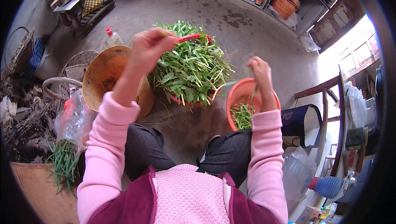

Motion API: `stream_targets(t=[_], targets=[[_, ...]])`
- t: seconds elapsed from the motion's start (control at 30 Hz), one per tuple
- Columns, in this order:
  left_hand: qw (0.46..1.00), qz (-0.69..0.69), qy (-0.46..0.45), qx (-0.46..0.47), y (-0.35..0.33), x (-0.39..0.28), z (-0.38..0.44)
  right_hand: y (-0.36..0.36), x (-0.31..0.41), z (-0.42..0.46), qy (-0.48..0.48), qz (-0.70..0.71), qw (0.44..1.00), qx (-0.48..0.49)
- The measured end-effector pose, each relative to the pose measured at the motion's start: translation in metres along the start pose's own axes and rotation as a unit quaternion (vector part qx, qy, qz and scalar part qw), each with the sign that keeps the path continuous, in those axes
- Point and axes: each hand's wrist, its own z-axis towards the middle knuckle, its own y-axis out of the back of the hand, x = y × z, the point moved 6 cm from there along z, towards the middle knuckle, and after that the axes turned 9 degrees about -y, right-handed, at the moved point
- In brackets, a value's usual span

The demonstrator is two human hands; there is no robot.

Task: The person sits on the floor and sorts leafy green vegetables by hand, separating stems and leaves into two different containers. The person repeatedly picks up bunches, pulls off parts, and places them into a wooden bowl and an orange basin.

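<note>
Leafy green stems are heaped high in and over a red plastic basket on the floor before me. My left hand is raised over the heap's left side, fingers pinched, with a small green bit at the fingertips. Blurred by motion, my right hand is above an orange plastic tub, a green piece of stem and leaf beside its fingers; I cannot tell whether it holds it. Short green pieces lie at the bottom of that tub.
A brown-stained bucket stands tilted left of the basket, beside a wicker basket. A pump bottle is behind it. Long green leaves and a plastic bag lie at left; a dark blue bag stands at right.
</note>
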Motion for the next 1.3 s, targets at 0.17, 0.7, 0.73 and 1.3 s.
stream_targets(t=[0.17,0.7,0.73,1.3], targets=[[0.9,0.386,0.178,0.092,0.133,0.021,-0.033,0.035,-0.124,-0.006,-0.168,-0.337,0.923,0.073],[0.777,0.53,-0.151,0.305,-0.086,0.172,-0.043,-0.053,-0.042,-0.023,-0.081,-0.302,0.936,0.158],[0.775,0.541,-0.144,0.292,-0.084,0.174,-0.042,-0.052,-0.042,-0.024,-0.078,-0.3,0.939,0.148],[0.923,-0.319,0.211,-0.046,-0.038,0.103,0.0,-0.042,0.072,-0.033,0.004,0.238,0.971,0.029]])
